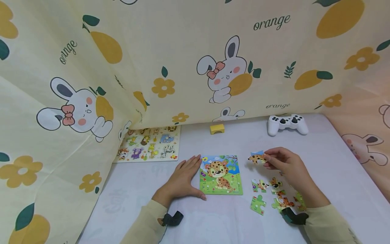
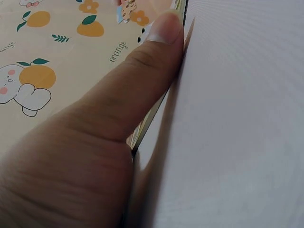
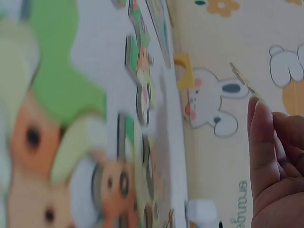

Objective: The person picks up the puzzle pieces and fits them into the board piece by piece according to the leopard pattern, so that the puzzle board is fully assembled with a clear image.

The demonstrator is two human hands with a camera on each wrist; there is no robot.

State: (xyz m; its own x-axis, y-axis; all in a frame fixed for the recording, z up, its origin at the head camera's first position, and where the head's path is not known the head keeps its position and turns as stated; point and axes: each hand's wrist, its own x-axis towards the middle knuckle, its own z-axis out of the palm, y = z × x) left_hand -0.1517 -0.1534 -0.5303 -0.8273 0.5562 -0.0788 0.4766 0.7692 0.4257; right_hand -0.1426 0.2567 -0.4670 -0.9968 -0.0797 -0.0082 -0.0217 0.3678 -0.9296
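A square leopard picture board (image 1: 210,184) lies flat on the white table. My left hand (image 1: 182,181) rests at its left side with straight, spread fingers. The left thumb lies along the near left corner, and in the left wrist view this thumb (image 2: 137,71) presses beside the board's thin edge. Above the table to the right, my right hand (image 1: 289,166) pinches a spotted jigsaw piece (image 1: 257,158) between thumb and fingertips. The right wrist view shows that piece (image 3: 243,80) nearly edge-on. Several loose jigsaw pieces (image 1: 258,204) are spread below the right hand, partly hidden by the wrist.
An animal peg board (image 1: 149,158) lies at the back left against the curtain. A yellow block (image 1: 217,129) stands behind the leopard board, and a white game controller (image 1: 287,125) sits at the back right. A printed curtain (image 1: 182,51) encloses the table's back and sides.
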